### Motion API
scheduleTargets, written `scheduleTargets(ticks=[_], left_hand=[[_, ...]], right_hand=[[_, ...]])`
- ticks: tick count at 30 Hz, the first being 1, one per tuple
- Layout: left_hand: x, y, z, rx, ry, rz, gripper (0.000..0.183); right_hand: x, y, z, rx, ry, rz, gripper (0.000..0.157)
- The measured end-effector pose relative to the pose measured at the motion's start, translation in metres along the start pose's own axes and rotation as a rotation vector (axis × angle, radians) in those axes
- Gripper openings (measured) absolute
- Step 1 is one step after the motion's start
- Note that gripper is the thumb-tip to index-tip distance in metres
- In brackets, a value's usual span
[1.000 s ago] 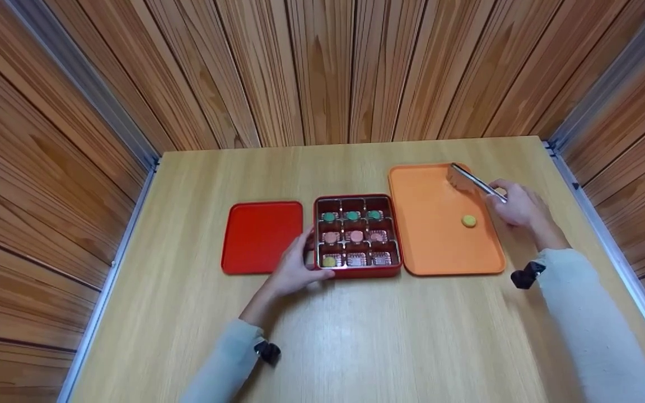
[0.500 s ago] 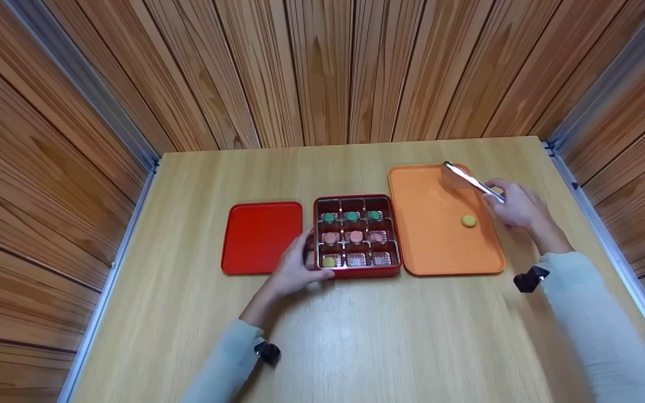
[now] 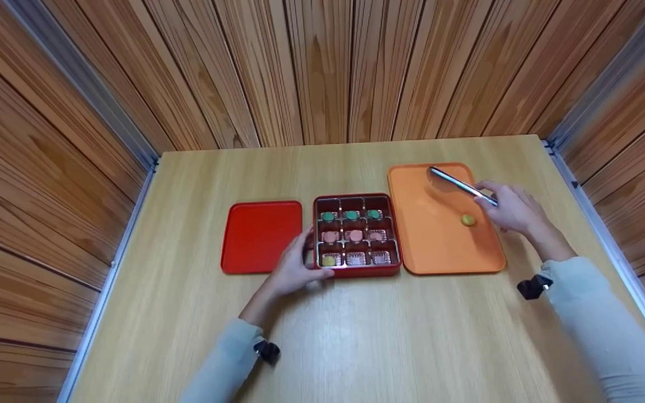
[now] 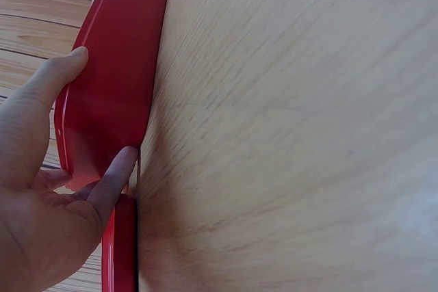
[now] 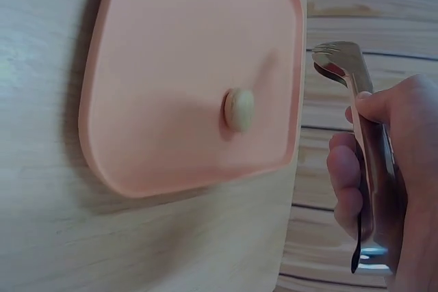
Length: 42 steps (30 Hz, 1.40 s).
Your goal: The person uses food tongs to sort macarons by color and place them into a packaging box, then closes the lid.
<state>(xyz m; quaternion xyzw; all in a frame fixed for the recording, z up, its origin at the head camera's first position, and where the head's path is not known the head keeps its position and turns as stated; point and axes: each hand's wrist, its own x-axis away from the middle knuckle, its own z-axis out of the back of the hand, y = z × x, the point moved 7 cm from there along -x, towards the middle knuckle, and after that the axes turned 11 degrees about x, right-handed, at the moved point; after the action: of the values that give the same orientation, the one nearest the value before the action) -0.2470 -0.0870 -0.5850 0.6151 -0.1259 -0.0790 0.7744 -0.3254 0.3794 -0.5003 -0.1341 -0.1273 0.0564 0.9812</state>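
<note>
My left hand (image 3: 295, 267) holds the near left corner of a red box (image 3: 367, 272), thumb on the near side and fingers along the left side. Its divided insert bears green macarons (image 3: 351, 215) in the back row and pink macarons (image 3: 355, 235) in the middle row. One yellow macaron (image 3: 328, 261) sits in the front left compartment; the other two front compartments hold none. My right hand (image 3: 515, 208) grips metal tongs (image 5: 369, 162) above an orange tray (image 3: 440, 246). Nothing shows between the tongs' tips. A single yellow macaron (image 5: 239, 109) lies on the tray, apart from the tongs.
A red lid (image 3: 258, 235) lies on the table left of the box, close to my left hand. The tray's left edge adjoins the box. Wood-panelled walls (image 3: 322, 73) enclose the table (image 3: 356, 330) at the back and both sides.
The tongs have swung left over the tray, and my right hand has shifted slightly left with them. The left hand, the box and the macarons have stayed in place.
</note>
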Motion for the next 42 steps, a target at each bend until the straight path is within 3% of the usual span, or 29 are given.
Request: scheduleTargets(ticks=[14,25,42], left_hand=[[-0.001,0.001,-0.001,-0.011,0.003,0.023,0.120],[0.000,-0.001,0.000,-0.005,0.001,0.019,0.122],[0.000,-0.001,0.000,-0.002,-0.001,0.000,0.122]], right_hand=[[0.012,-0.048,0.008,0.087,0.054,0.141,0.043],[0.020,-0.078,0.006,0.064,0.034,0.210,0.040],[0.033,-0.117,0.001,0.158,0.086,0.335,0.028]])
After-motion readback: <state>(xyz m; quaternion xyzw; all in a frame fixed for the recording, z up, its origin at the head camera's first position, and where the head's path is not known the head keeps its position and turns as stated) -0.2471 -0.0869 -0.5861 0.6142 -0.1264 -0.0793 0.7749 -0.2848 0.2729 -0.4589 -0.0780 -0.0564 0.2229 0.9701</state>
